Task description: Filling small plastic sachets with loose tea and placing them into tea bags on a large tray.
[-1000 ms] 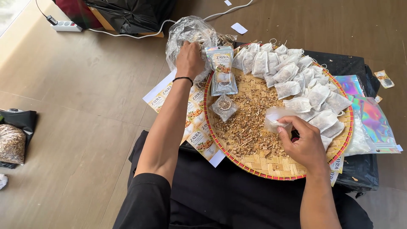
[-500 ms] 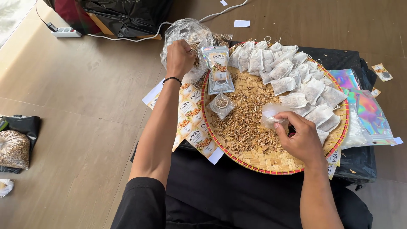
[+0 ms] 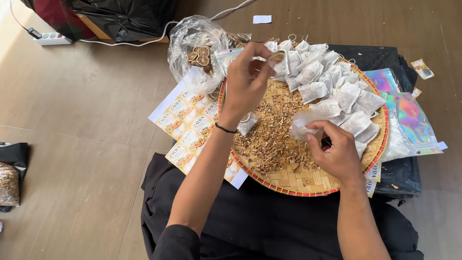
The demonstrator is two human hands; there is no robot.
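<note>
Left hand raised over the far-left part of the woven tray, fingers pinched around a dried citrus slice. Right hand low over the tray's middle, fingers closed on the mouth of a small white mesh pouch, seemingly holding it open. Between both hands, a heap of loose dried herb mix spread across the tray. Along the far rim, a row of filled white pouches, packed edge to edge. Just beyond the left hand, a crumpled clear plastic bag with more dried slices inside, touching the tray's rim. Under the tray's left edge, a sheet of printed labels; off the right side, shiny holographic packets on black cloth.

Judging by this: filling step, mid-way, one pouch open and one slice lifted but not yet in. Next move likely calls for bringing the slice across to the pouch, keeping the mouth wide enough, and slipping it in without cracking it or spilling anything.
</note>
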